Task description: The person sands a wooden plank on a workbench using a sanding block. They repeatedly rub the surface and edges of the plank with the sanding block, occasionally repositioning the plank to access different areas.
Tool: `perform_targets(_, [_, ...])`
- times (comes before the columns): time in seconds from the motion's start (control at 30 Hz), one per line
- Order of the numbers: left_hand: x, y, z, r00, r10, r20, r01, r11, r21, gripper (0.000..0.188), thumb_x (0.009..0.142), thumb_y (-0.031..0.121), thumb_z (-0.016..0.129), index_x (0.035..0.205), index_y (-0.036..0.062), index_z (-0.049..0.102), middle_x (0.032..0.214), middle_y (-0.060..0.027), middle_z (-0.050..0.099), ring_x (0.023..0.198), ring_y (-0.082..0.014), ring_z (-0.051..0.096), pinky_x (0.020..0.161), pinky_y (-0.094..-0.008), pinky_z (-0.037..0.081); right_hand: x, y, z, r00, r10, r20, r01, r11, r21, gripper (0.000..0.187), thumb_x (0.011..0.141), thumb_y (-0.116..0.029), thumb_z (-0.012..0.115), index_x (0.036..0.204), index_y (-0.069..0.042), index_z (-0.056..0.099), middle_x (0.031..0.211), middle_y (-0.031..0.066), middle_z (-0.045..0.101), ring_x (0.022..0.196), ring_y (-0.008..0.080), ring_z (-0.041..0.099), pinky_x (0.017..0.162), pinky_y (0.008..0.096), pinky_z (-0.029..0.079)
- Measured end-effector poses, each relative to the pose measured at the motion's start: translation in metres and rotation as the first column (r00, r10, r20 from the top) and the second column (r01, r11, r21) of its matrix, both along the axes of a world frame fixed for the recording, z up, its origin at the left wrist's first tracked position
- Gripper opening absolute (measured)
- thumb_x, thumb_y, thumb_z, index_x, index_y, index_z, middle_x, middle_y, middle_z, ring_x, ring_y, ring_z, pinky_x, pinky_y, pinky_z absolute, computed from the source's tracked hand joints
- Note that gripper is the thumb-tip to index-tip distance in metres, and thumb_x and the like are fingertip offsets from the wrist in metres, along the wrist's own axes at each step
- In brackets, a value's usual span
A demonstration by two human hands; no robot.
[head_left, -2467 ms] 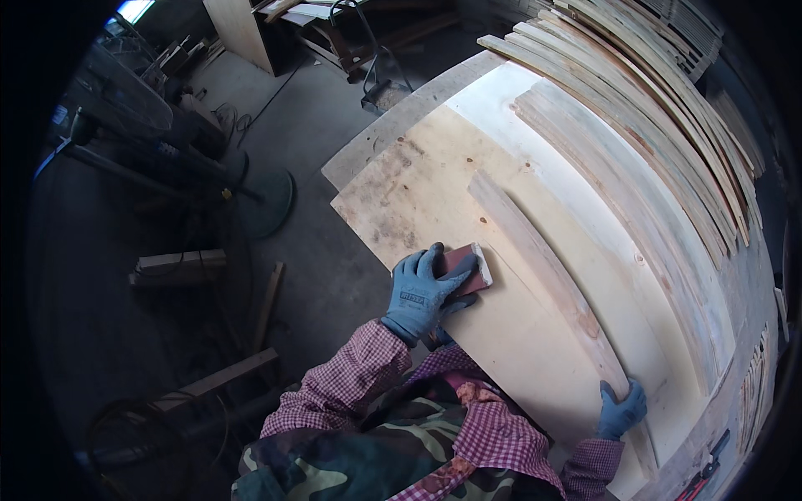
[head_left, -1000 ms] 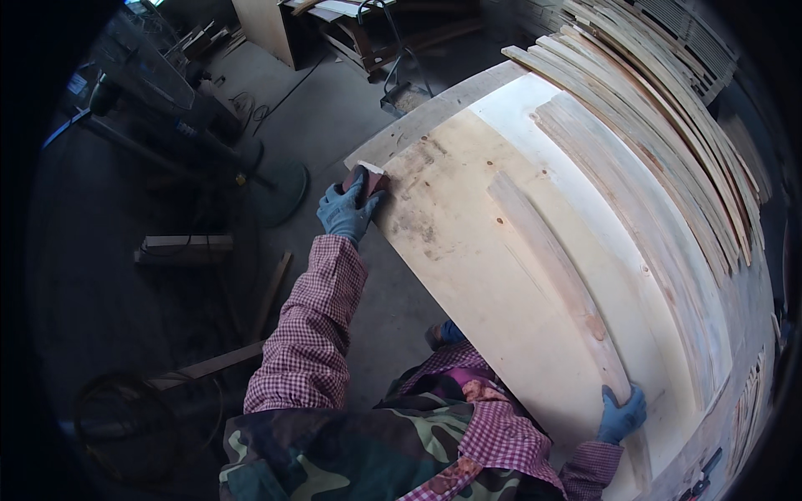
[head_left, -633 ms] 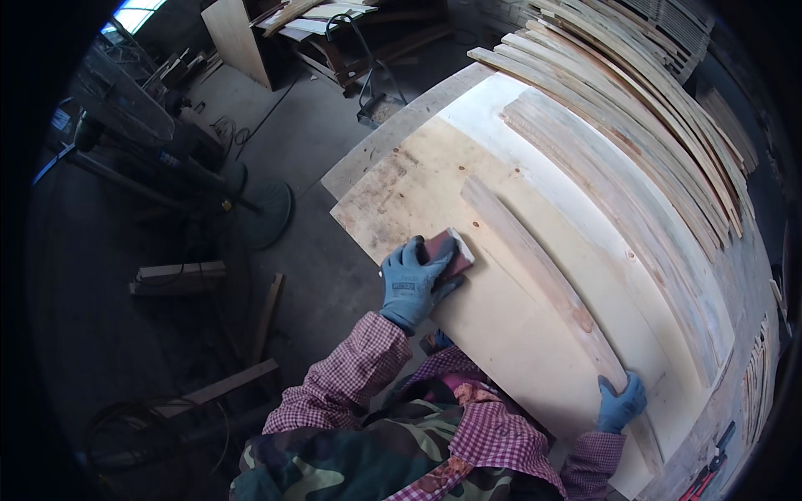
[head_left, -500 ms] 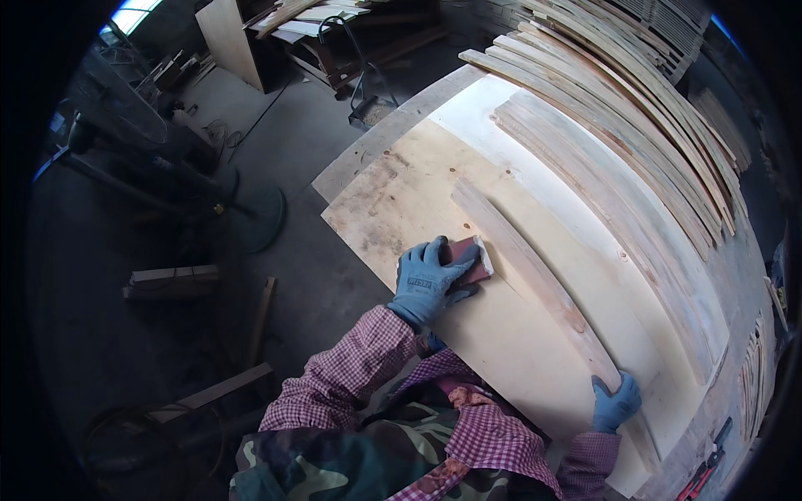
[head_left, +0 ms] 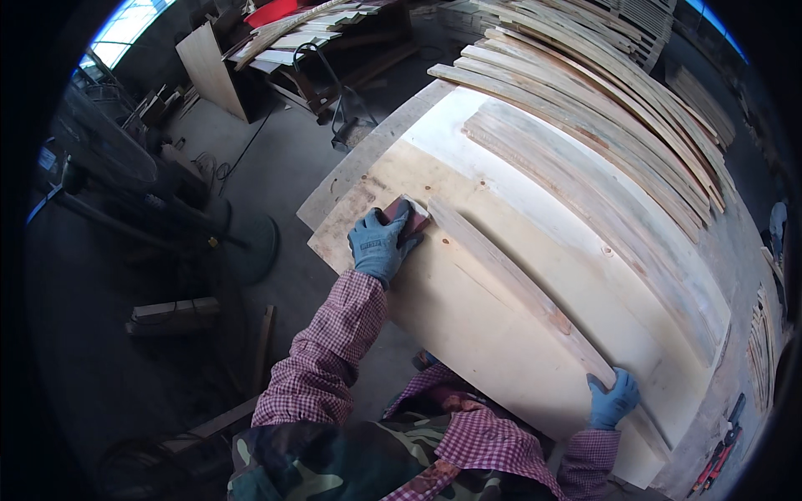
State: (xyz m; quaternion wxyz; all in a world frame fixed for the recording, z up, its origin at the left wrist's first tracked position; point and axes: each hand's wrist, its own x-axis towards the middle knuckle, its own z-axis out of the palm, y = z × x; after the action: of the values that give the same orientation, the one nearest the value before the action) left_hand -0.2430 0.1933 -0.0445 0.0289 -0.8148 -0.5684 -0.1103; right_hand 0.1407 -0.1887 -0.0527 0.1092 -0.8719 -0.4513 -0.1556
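Note:
My left hand (head_left: 380,249), in a blue-grey work glove, is closed round a reddish-brown sanding block (head_left: 417,220) with a pale edge. The block is at the far left end of a long wooden strip (head_left: 511,274), beside its tip. At the strip's near right part, my right hand (head_left: 614,401), gloved alike, is wrapped round the wood with the thumb on the near side. Beneath the strip lies a pale plywood board (head_left: 484,338) with a few knots and dark stains at its far left corner.
Beyond the strip rest wider planks (head_left: 568,196) on a white sheet (head_left: 447,117). A stack of long slats (head_left: 585,108) covers the table's far side. Red-handled pliers or cutters (head_left: 720,455) lie at the lower right. On the floor left are a round-based stand (head_left: 255,249) and timber offcuts (head_left: 174,316).
My left hand has slid the sanding block away and to the left, to the strip's far end, with the arm stretched further. My right hand keeps its hold on the strip.

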Motion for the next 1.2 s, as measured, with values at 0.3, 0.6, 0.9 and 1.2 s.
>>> perform_targets(0.3, [0.0, 0.081, 0.061, 0.929, 0.364, -0.063, -0.362, 0.866, -0.345, 0.067, 0.09, 0.062, 0.06, 0.146, 0.0293, 0.046, 0.125, -0.0219, 0.06, 0.115, -0.0407, 0.061, 0.094, -0.0506, 0.05, 0.001, 0.004, -0.006, 0.999, 0.028, -0.018, -0.027, 0.998, 0.051, 0.053, 0.058, -0.05, 0.087, 0.093, -0.015, 0.067, 0.088, 0.0044, 0.063, 0.085, 0.0288, 0.06, 0.075, 0.0431, 0.045])
perform_targets(0.6, [0.003, -0.088, 0.023, 0.991, -0.033, 0.128, 0.038, 0.999, -0.039, 0.065, 0.082, 0.052, 0.075, 0.139, 0.0239, 0.059, 0.113, -0.0214, 0.062, 0.1, -0.0383, 0.06, 0.084, -0.048, 0.05, 0.003, 0.0, -0.006, 1.0, 0.016, -0.011, -0.016, 0.999, 0.042, 0.053, 0.06, -0.051, 0.086, 0.094, -0.015, 0.067, 0.086, 0.0029, 0.062, 0.084, 0.0281, 0.06, 0.076, 0.0428, 0.043])
perform_targets(0.9, [0.047, 0.02, 0.051, 0.833, 0.075, 0.548, -0.063, 0.997, -0.04, 0.073, 0.091, 0.051, 0.069, 0.15, 0.0154, 0.047, 0.115, -0.0246, 0.064, 0.105, -0.0364, 0.062, 0.092, -0.0404, 0.05, -0.002, 0.003, -0.005, 0.999, 0.03, 0.017, -0.031, 0.998, 0.059, 0.048, 0.064, -0.053, 0.084, 0.092, -0.018, 0.066, 0.085, 0.0018, 0.062, 0.083, 0.0264, 0.06, 0.074, 0.0424, 0.043])
perform_targets(1.2, [0.137, -0.101, 0.062, 0.97, -0.215, 0.115, 0.209, 0.976, 0.061, 0.07, 0.084, 0.054, 0.071, 0.145, 0.0303, 0.049, 0.126, -0.0238, 0.054, 0.103, -0.0381, 0.056, 0.085, -0.0522, 0.045, -0.009, -0.004, -0.015, 0.991, 0.033, 0.129, -0.046, 0.994, 0.102, 0.043, 0.07, -0.052, 0.08, 0.091, -0.017, 0.065, 0.085, 0.0028, 0.061, 0.085, 0.0272, 0.061, 0.072, 0.0441, 0.045])
